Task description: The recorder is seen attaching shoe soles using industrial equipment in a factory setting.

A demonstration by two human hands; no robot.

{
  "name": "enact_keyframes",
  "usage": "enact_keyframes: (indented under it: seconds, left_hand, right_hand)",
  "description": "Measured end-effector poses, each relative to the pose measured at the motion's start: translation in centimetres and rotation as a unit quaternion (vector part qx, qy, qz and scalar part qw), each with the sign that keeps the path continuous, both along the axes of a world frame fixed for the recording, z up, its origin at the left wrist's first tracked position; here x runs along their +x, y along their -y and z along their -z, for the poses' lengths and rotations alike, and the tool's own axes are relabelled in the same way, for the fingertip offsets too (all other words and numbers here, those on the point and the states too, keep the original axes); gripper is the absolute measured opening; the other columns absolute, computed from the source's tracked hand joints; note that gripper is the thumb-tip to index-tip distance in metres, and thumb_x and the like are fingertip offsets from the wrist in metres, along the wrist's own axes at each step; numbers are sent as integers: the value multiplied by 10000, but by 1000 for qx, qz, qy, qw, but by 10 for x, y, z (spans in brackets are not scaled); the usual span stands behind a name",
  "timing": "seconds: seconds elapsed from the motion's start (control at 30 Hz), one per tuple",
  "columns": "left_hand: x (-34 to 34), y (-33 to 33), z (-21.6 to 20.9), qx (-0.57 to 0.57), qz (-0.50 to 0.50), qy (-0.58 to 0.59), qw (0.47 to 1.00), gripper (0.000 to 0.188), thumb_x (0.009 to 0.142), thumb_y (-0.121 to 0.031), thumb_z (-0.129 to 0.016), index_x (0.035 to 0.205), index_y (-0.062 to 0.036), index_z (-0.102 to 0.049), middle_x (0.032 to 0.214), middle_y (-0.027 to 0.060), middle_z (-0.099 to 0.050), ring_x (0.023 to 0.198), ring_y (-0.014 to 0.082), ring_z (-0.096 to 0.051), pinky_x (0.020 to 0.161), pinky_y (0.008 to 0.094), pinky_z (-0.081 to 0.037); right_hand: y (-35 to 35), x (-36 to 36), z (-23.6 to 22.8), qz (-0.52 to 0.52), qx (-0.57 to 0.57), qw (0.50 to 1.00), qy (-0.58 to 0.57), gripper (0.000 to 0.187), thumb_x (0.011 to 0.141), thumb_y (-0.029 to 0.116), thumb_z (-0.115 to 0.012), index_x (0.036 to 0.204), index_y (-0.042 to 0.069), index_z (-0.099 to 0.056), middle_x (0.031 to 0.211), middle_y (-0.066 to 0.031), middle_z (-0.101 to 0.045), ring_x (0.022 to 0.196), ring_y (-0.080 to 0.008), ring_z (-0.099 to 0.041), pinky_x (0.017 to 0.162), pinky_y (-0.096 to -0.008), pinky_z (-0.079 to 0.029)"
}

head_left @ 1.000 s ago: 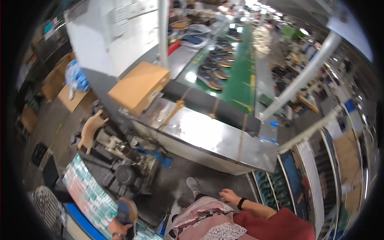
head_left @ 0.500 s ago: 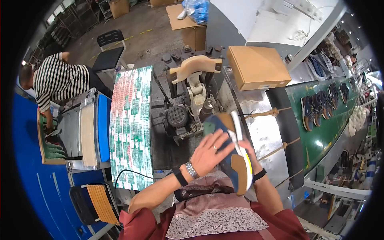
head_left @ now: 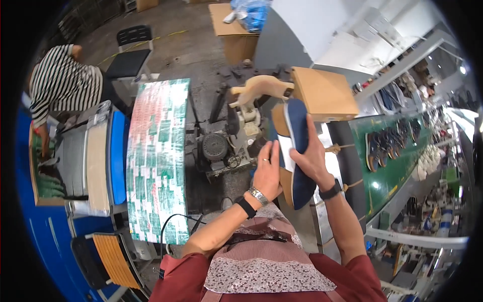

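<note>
shoe (head_left: 300,132) gripped by left hand (head_left: 266,177) and right hand (head_left: 313,163) near edge of metal bench (head_left: 330,163).

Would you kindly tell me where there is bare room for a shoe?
The green belt is bare below the dark shoes, right of the black strip. Bare floor shows between the black chair and the cardboard box. It is crowded around the machine and where the right hand grips the navy shoe beside the left hand.
</note>
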State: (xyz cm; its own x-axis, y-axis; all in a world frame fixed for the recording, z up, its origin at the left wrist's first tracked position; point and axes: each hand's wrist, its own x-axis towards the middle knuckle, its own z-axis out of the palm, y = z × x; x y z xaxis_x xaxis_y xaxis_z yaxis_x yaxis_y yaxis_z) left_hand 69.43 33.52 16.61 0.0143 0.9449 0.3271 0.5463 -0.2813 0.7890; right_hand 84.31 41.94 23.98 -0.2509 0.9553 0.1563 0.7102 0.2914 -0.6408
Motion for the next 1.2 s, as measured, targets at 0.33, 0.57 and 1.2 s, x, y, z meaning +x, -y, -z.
enact_keyframes:
  seconds: [0.33,0.57,1.2]
  left_hand:
    - [16,3,47,-29,56,239,969,1016,776,-46,-679,1601,51,-93,1562,200,-303,1456,311,-319,1192,407,-312]
    - [6,13,64,-195,29,390,900,698,953,-203,-634,1563,-47,-332,1555,128,-394,1395,282,-446,1113,434,-413]
    - [50,48,43,-360,-3,641,677,771,975,-647,-551,1462,-55,-473,1446,132,-549,1268,279,-567,1053,437,-483]
  right_hand:
    - [4,-11,-29,-43,50,986,153,1060,712,415,-774,1559,-2,-292,1043,-302,-625,811,-465,-674,716,-511,-567]
    - [35,13,-3,-15,70,993,95,1143,685,346,-747,1606,-11,-171,1027,-313,-580,701,-438,-650,649,-492,-554]
    - [122,34,-13,46,39,998,-10,1079,847,450,-700,1647,113,-58,1269,-283,-545,940,-474,-650,786,-502,-563]
